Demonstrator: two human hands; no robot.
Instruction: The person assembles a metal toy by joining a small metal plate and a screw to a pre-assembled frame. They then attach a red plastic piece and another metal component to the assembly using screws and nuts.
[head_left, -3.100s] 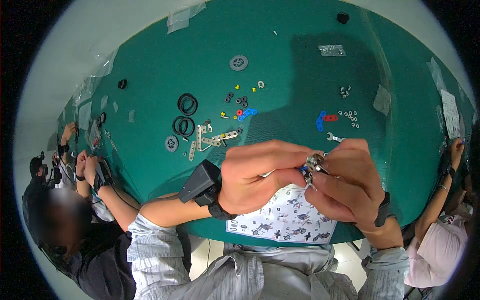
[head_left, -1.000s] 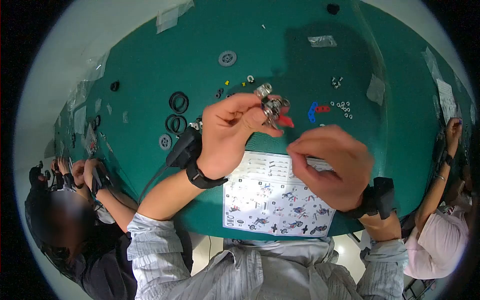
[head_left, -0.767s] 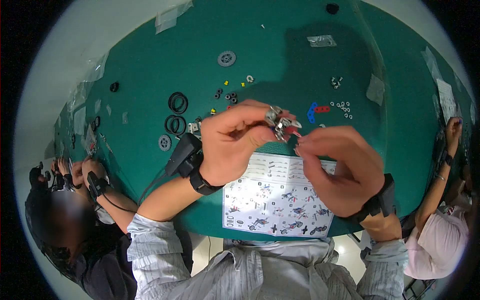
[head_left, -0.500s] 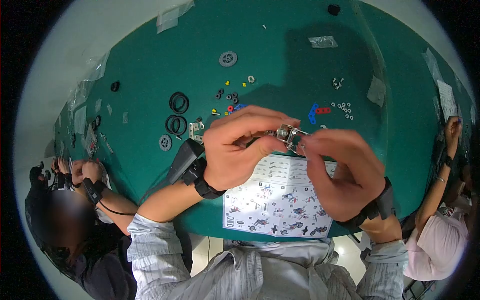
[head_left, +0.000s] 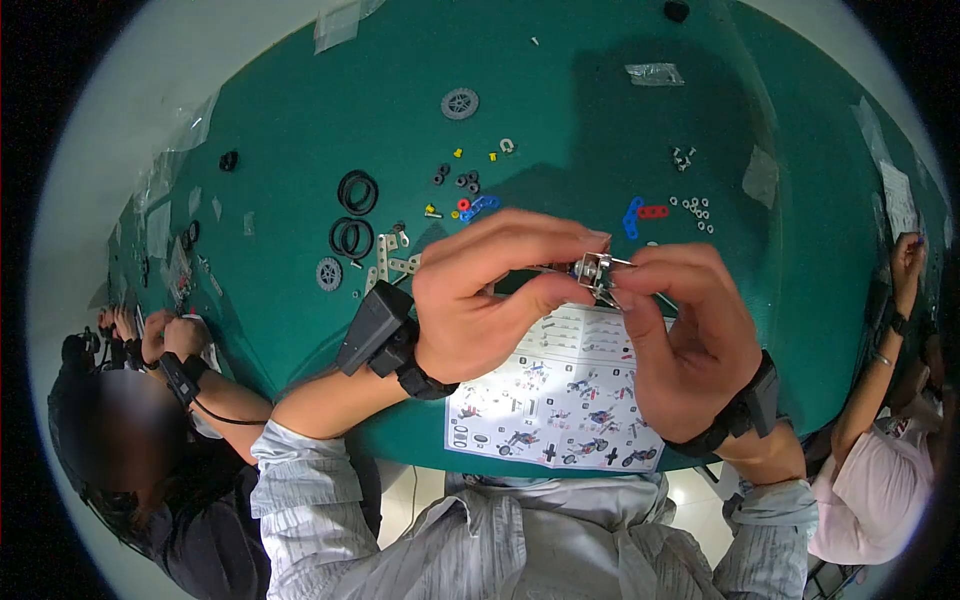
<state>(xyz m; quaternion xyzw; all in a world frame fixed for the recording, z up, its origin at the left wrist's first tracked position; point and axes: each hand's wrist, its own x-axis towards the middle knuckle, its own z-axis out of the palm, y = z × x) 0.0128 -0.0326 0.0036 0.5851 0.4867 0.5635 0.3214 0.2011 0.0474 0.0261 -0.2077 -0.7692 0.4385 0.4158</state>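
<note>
My left hand (head_left: 500, 290) pinches a small metal assembly (head_left: 594, 270) between thumb and fingers above the top of the instruction sheet (head_left: 550, 408). From the other side, my right hand (head_left: 692, 335) grips the same assembly with thumb and forefinger. The metal piece looks like a shiny bracket with screws; its finer parts are too small to tell. Beyond my left hand are a blue perforated piece (head_left: 481, 207) and a red ring (head_left: 463, 204). A blue angled piece (head_left: 632, 217) and a red strip (head_left: 654, 212) lie beyond my right hand.
Black rings (head_left: 357, 192), grey wheels (head_left: 460, 104), metal strips (head_left: 383, 258), nuts (head_left: 697, 212) and screws (head_left: 683, 158) lie on the green table (head_left: 540, 60). A co-worker (head_left: 185, 450) sits at the left, another person (head_left: 880, 470) at the right.
Both hands have shifted slightly right with the metal assembly, which is turned a little. The right hand's fingers have closed in nearer to the left hand's fingertips.
</note>
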